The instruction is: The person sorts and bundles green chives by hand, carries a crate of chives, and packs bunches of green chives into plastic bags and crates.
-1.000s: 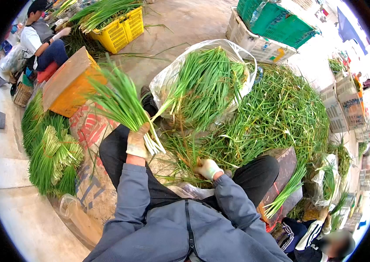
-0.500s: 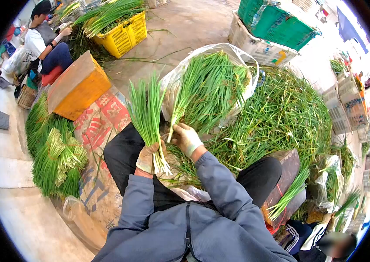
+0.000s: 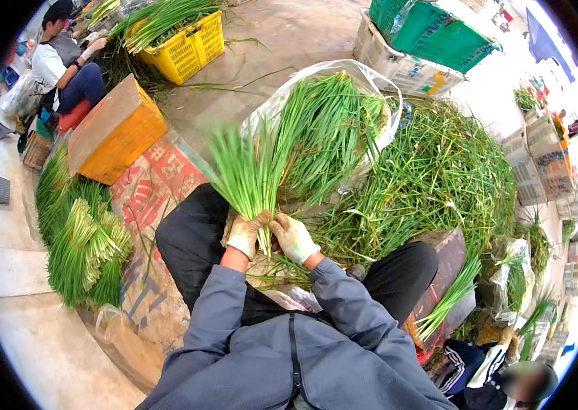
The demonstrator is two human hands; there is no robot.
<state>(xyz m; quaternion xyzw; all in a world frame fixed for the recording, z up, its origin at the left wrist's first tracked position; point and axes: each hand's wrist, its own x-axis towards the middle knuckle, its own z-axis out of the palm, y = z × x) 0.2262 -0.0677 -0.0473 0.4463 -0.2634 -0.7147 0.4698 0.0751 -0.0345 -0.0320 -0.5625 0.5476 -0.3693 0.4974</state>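
My left hand (image 3: pixel 248 232), in a pale work glove, is closed round the lower stems of a bunch of garlic chives (image 3: pixel 251 181). The green leaves fan upward, blurred by motion, and the pale stem ends stick out below. Against the right side of those stems is my right hand (image 3: pixel 293 238), also gloved, its fingers curled onto them. Just beyond my hands a white plastic bag (image 3: pixel 261 123) stands wide open, holding a heap of loose garlic chives (image 3: pixel 333 126).
Loose leaves (image 3: pixel 432 178) are piled to the right. Several bundled chives (image 3: pixel 87 253) lie at left beside an orange wooden box (image 3: pixel 121 140). A few chives rest on a dark stool (image 3: pixel 442 263). Beyond are a yellow crate (image 3: pixel 190 51), a green crate (image 3: pixel 432 37) and a seated person (image 3: pixel 63 68).
My hands have come together. The stalks my right hand pinched by the bag now join the bunch, which has shifted right and spread wider.
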